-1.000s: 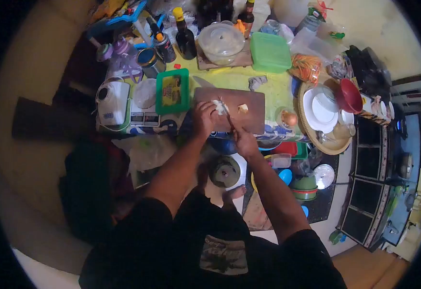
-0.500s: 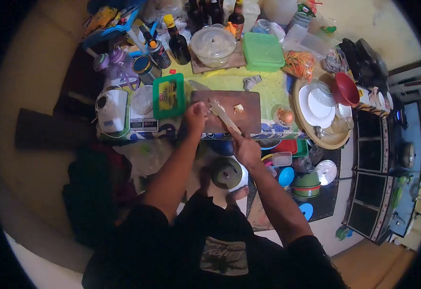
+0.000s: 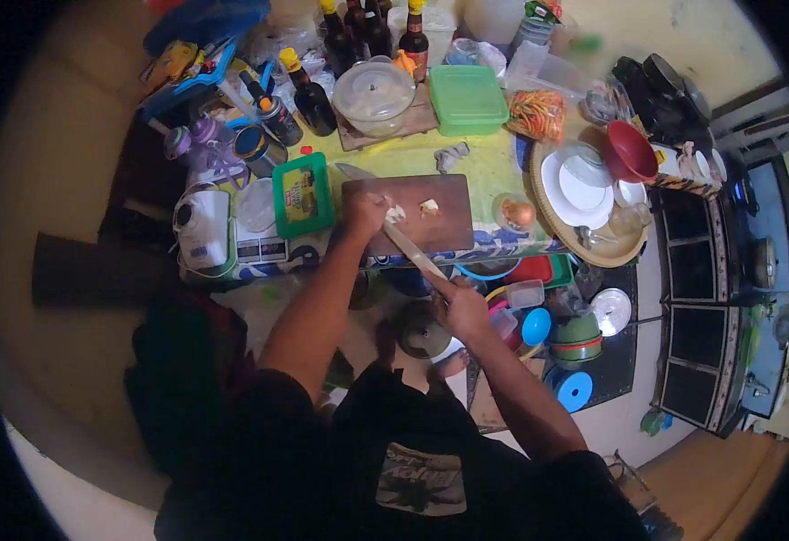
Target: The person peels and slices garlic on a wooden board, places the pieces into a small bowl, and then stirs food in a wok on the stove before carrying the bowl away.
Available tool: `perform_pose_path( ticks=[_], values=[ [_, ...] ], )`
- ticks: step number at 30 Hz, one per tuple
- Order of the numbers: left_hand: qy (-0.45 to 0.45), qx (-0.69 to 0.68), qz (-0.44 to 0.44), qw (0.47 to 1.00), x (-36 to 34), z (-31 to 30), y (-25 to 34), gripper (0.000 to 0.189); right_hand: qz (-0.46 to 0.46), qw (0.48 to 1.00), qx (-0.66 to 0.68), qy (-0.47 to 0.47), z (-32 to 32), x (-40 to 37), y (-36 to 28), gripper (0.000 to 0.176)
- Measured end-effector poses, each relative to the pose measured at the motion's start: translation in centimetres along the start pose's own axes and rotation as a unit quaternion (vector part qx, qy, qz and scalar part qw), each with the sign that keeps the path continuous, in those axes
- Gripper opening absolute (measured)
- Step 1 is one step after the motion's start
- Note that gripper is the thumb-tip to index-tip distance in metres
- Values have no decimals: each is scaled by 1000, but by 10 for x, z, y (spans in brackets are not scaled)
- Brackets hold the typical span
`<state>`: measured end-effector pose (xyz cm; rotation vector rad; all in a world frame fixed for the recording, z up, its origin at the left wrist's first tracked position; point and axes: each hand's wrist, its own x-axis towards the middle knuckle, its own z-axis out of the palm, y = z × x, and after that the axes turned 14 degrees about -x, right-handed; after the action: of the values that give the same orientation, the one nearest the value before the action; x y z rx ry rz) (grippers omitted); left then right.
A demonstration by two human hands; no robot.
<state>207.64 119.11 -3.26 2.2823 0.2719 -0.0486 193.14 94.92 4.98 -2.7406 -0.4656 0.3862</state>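
Note:
A long knife (image 3: 410, 250) is gripped by its handle in my right hand (image 3: 463, 309), in front of the board's near edge. The blade slants up and left, its tip by my left hand (image 3: 366, 215). That hand is closed at the left part of the brown cutting board (image 3: 448, 230); what it holds, if anything, is too small to tell. Pale pieces (image 3: 395, 214) lie beside its fingers. Another pale piece (image 3: 429, 207) rests near the board's middle. A second blade (image 3: 355, 171) shows behind the board's left corner.
Left of the board stands a green-rimmed tub (image 3: 303, 195), beside a kitchen scale (image 3: 262, 250). An onion (image 3: 517, 213) and a woven tray (image 3: 549, 214) with plates are on the right. Behind are a lidded bowl (image 3: 374, 97), a green box (image 3: 468, 97) and bottles.
My right hand and the knife have moved down, nearer to me, and the blade has left the board's middle. The whole view has shifted slightly, with the tabletop items appearing further left.

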Motion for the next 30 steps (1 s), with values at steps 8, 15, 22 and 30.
perform_pose_path(
  ticks=[8,15,22,30],
  values=[
    [20,197,123,972,7,-5,24,23,41,970,198,134,10,-81,60,46],
    [-138,195,202,950,11,53,59,29,118,943,272,151,-1,-123,65,47],
    [-165,-96,62,980,18,62,37,10,150,926,295,181,-10,-167,62,44],
    [-264,-469,-116,835,27,67,27,15,241,897,304,212,-29,-208,64,43]
  ],
)
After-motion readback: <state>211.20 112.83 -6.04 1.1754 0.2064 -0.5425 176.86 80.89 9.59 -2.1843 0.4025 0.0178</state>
